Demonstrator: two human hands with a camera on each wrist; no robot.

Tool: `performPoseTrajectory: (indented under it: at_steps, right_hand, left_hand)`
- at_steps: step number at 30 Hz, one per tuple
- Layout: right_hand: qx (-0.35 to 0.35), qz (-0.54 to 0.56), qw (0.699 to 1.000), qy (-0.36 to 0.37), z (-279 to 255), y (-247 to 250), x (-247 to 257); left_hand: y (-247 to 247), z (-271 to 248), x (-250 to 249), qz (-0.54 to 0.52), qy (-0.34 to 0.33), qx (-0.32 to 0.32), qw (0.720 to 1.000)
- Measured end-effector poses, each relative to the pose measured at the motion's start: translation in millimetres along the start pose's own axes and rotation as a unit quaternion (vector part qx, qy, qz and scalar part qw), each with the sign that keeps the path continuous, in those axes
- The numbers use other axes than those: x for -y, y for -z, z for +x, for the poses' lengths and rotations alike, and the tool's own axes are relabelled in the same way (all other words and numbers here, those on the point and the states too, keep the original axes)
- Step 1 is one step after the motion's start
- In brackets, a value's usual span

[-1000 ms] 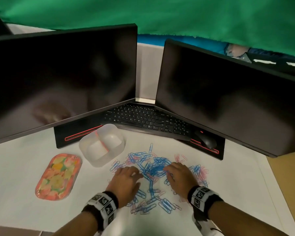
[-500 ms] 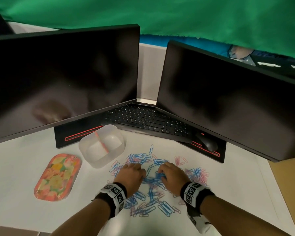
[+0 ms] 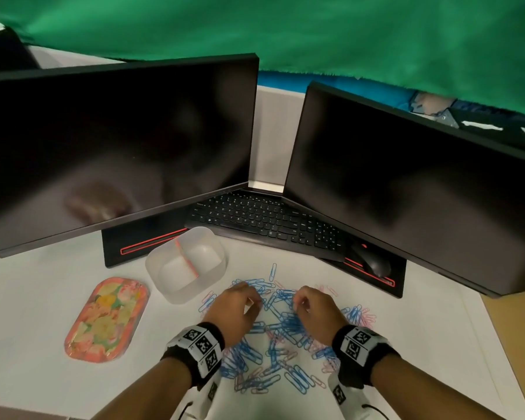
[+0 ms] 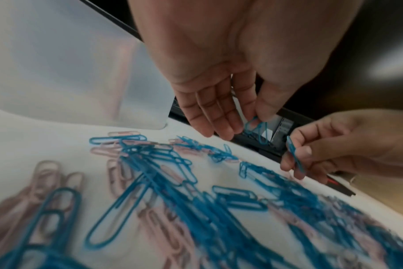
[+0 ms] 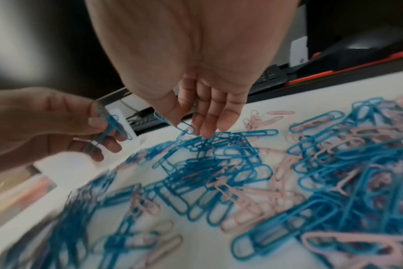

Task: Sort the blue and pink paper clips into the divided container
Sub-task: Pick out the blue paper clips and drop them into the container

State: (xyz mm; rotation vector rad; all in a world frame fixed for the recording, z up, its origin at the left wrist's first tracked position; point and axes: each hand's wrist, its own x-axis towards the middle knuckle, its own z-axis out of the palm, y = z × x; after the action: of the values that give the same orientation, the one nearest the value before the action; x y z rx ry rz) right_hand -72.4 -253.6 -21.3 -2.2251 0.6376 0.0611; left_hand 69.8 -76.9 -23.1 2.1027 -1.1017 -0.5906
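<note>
Blue clips are in both hands at this moment: the left hand [image 4: 221,87] pinches a small bunch of blue paper clips [image 4: 257,130] between thumb and forefinger with its other fingers held straight, and the right hand [image 5: 203,102] pinches a single blue clip [image 5: 173,122] at its thumb tip, just above the heap. The mixed pile of paper clips [image 3: 282,331] lies spread on the white worktop [image 3: 28,313] under and between both wrists, blue and pink tangled together. The divided container [image 3: 161,268], a frosted tub with a pink-edged divider [image 3: 186,261], stands just to the far left of the pile, near the left hand; both compartments look empty from the head view. The step in hand seems to be lifting out the first blue clips, so the task is barely begun. To do it well, I would lift each pinch slowly and give it a small shake, since interlocked clips tend to drag pink ones along. Choose one compartment for blue and hold to it, and release low inside the wall so that nothing bounces over the divider. The left hand is better placed to drop; the right could pass its clip across or reach over the pile.
</note>
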Motion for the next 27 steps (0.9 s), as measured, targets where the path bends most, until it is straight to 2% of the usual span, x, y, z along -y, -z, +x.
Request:
performPoseTrajectory:
  at_steps: [4,8,11,14,16,22,24,27]
  right_hand:
    - [-0.024,0.051,0.998,-0.031,-2,5,-2]
    - [0.034,0.034,0.998,-0.030,-5,3,1]
    - [0.040,0.016,0.998,-0.038,-4,-1,-2]
    - [0.038,0.001,0.998,-0.046,-5,-6,-6]
    - [0.049,-0.047,0.997,-0.029,-7,-8,-6]
    - [0.107,-0.141,0.984,0.002,-12,-9,2]
    - [0.106,-0.171,0.979,0.016,-10,-9,3]
    - [0.088,-0.192,0.977,0.018,-4,-10,5]
  left_hand:
    - [7,0,-8,-0.100,0.002,-0.027,0.995]
    - [7,1,-6,-0.177,0.082,-0.008,0.981]
    - [3,0,-1,-0.227,0.120,-0.017,0.966]
    - [-1,1,0,-0.319,0.184,-0.031,0.929]
    - [-2,1,-1,-0.373,0.229,-0.022,0.899]
    - [2,5,-6,-0.447,0.311,-0.007,0.839]
    - [2,5,-6,-0.441,0.326,-0.002,0.836]
    - [0,5,-5,-0.390,0.315,0.017,0.865]
